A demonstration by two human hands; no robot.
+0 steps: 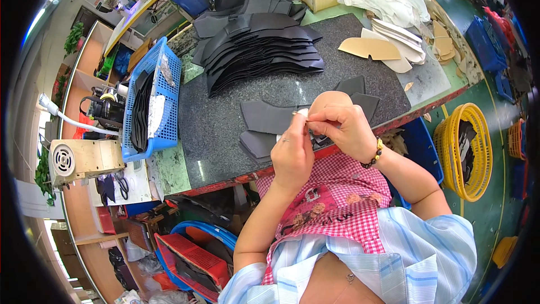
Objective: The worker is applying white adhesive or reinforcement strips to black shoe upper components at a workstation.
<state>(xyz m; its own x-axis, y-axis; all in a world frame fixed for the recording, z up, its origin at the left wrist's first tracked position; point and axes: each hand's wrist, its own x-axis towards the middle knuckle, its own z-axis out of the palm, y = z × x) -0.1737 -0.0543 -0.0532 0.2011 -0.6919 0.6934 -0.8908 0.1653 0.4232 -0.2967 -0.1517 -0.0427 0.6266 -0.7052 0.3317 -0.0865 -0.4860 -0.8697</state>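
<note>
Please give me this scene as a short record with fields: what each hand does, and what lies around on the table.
left hand: raised over the table edge, fingers pinching a small pale piece
right hand: meets the left hand, fingers on the same small piece
below hands: dark grey cut pieces lying flat
table: dark speckled stone top
far side: fanned stack of black cut pieces; tan and white cut pieces
left side: blue basket

A dark grey speckled stone-topped workbench (225, 135) with a red front edge carries a fanned stack of black curved cut pieces (261, 50) at its far side. A few flat dark grey cut pieces (264, 118) lie near the front edge. A blue plastic mesh basket (166, 101) sits at its left end, while tan and white cut pieces (394, 45) lie at the far right.
</note>
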